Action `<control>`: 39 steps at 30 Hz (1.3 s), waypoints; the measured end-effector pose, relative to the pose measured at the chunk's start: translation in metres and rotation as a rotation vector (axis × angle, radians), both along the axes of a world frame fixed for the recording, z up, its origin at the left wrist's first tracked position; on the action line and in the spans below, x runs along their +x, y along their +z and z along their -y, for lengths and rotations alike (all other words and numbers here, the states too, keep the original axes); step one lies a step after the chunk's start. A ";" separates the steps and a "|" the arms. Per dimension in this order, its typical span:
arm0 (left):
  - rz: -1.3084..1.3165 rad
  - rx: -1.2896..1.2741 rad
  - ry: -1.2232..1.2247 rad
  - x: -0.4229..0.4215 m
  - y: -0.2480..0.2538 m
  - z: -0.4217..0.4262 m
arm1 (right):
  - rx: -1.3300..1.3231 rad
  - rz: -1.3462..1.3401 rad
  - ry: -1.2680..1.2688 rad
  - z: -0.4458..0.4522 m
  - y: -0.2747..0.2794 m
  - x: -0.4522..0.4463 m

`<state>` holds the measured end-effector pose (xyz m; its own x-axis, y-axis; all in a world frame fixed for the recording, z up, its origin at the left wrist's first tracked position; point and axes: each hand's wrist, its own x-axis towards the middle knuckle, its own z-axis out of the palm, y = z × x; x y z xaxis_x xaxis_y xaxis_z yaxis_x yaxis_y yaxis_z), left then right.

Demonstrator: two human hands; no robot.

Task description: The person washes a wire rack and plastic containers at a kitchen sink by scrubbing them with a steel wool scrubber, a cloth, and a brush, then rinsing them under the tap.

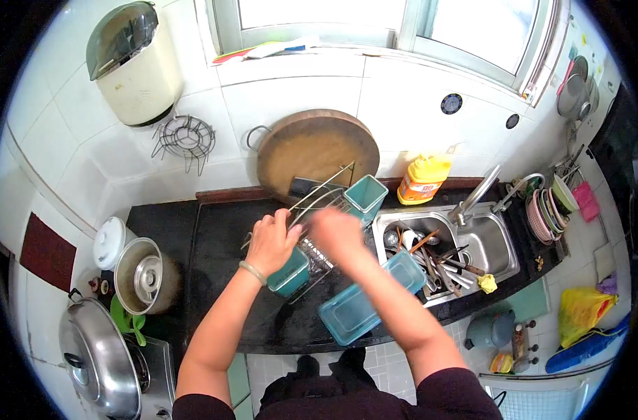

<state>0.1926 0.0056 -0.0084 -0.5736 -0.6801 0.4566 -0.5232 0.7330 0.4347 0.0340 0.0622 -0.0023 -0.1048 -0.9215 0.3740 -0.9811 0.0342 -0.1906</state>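
Observation:
A metal wire rack (320, 264) stands on the black counter in front of me. My left hand (271, 241) is closed on the rack's wire at its left side, a bangle on the wrist. My right hand (336, 231) hovers over the middle of the rack, smeared by motion, so its fingers cannot be made out. One teal plastic bin (289, 273) sits at the rack's near left end, below my left hand. Another teal bin (366, 196) stands at the far right end. A long teal lidded box or tray (371, 297) lies under my right forearm, overlapping the sink's edge.
Cutlery and utensils (441, 262) fill the left sink basin; a yellow cloth (487, 283) lies on the rim. Behind are a round wooden board (319, 150) and a yellow jug (424, 178). Pots (145, 276) stand left, bowls (543, 210) right, beyond the faucet (476, 192).

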 end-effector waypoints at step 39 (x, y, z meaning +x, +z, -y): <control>0.239 0.068 0.073 -0.012 0.006 0.012 | 0.231 -0.097 0.082 -0.016 0.066 -0.100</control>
<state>0.1810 -0.0066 -0.0021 -0.6082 -0.7481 0.2655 -0.6673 0.6629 0.3396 -0.0659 0.0780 0.0636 -0.0004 -0.9875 0.1574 -0.9957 -0.0142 -0.0916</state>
